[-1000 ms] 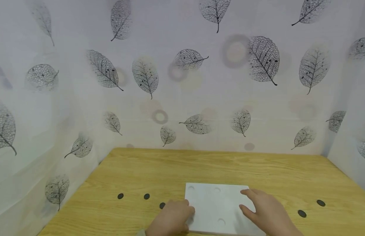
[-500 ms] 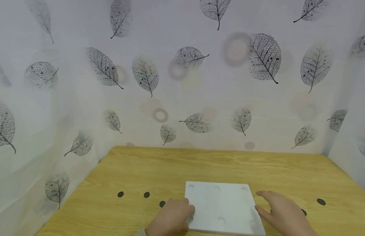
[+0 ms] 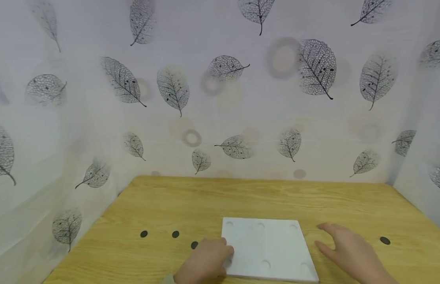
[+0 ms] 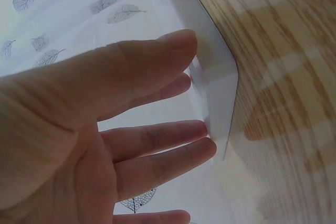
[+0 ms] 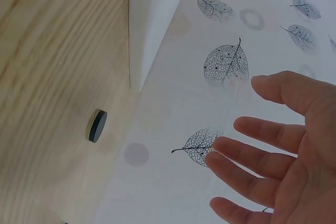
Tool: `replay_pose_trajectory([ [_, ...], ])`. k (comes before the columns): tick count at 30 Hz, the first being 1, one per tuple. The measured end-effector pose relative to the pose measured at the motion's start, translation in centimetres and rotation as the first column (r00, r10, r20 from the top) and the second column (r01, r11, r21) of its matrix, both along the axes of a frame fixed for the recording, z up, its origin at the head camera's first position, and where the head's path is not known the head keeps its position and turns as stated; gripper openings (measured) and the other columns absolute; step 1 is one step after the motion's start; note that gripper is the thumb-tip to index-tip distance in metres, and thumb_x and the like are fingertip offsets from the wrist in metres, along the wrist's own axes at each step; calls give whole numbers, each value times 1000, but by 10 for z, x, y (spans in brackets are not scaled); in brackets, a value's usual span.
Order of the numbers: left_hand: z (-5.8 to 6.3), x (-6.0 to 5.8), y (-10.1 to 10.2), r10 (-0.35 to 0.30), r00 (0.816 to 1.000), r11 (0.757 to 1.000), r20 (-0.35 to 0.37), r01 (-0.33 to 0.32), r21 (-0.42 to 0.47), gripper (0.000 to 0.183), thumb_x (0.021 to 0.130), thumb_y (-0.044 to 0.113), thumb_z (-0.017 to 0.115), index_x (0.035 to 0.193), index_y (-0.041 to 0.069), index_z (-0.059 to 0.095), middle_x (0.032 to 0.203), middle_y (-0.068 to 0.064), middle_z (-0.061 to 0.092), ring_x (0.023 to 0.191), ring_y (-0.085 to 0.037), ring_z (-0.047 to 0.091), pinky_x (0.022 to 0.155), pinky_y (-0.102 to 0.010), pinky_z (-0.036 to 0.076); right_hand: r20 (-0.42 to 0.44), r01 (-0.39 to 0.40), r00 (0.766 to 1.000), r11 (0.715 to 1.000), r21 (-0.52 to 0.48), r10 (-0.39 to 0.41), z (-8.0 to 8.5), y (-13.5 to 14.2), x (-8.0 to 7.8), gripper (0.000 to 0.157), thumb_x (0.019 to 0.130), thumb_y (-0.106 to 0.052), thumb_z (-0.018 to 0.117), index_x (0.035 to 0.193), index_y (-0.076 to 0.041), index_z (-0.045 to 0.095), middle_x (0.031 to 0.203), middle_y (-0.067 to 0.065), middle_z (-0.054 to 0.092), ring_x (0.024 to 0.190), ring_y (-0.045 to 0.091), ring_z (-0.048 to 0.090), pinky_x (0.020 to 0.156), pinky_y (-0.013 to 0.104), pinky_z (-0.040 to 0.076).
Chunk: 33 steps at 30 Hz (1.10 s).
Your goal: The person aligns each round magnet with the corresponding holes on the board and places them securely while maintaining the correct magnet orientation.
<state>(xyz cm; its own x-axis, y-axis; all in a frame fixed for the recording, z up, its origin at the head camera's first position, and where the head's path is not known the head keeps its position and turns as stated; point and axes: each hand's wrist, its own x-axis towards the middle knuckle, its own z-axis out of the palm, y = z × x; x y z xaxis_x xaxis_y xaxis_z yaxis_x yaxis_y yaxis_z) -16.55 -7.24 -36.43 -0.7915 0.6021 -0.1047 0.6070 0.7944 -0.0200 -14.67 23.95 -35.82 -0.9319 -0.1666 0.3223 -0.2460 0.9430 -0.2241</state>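
Note:
A flat white board [image 3: 264, 248] with several shallow round recesses lies on the table. My left hand [image 3: 205, 258] is at its left edge. In the left wrist view, the thumb and mostly straight fingers [image 4: 163, 135] reach the side of the board [image 4: 215, 77]. To the right of the board and apart from it, my right hand [image 3: 351, 250] hovers with fingers spread and nothing in them. A black disc [image 3: 384, 240] lies right of that hand; one black disc [image 5: 98, 126] also shows in the right wrist view.
Left of the board lie three more black discs, an outer one [image 3: 143, 234], a middle one [image 3: 175, 234] and one [image 3: 194, 245] beside the left hand. A leaf-printed curtain [image 3: 248, 98] encloses the wooden table [image 3: 262, 195] at the back and sides.
My right hand has moved right, from over the board's right part to beside it, and now covers a black disc seen earlier. My left hand and the board stay put.

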Motion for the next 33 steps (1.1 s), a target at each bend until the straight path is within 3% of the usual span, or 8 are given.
replay_pose_trajectory([
  [6,-4,4,-2,-4,1000,1000,-7,4,27,20,63,18,75,73,19,58,66,9,43,55,-7,38,51,-21,34,115,33,993,999,10,-34,0,14,-3,39,71,-26,71,99,-2,60,94,10,62,85,31,58,67,45,46],
  [13,-4,2,-2,19,1000,1000,4,-19,10,20,65,20,75,76,20,59,66,8,43,55,-7,38,51,-21,35,143,36,989,999,25,-39,1,21,-9,40,71,-28,71,98,-1,60,92,10,62,84,31,58,68,46,45],
  [19,-4,0,-2,7,1000,1000,-17,-7,5,21,65,22,76,79,19,61,67,9,43,55,-7,38,51,-21,35,208,49,977,999,22,-52,-1,23,-13,39,70,-29,72,95,-2,60,87,7,61,75,24,58,59,39,46],
  [28,-2,-3,1,15,1000,1000,-1,-15,-22,20,66,21,75,80,19,62,68,8,44,56,-7,38,52,-21,35,216,33,976,999,32,-39,-6,27,-16,39,69,-29,72,95,-3,60,91,9,62,77,24,58,62,41,46],
  [33,-1,-2,1,5,1000,1000,-3,-5,-25,21,66,23,76,81,19,62,68,8,44,56,-6,38,52,-21,35,175,17,984,999,37,-24,-9,26,-15,36,68,-25,72,95,-3,61,91,9,62,79,27,58,64,43,45],
])
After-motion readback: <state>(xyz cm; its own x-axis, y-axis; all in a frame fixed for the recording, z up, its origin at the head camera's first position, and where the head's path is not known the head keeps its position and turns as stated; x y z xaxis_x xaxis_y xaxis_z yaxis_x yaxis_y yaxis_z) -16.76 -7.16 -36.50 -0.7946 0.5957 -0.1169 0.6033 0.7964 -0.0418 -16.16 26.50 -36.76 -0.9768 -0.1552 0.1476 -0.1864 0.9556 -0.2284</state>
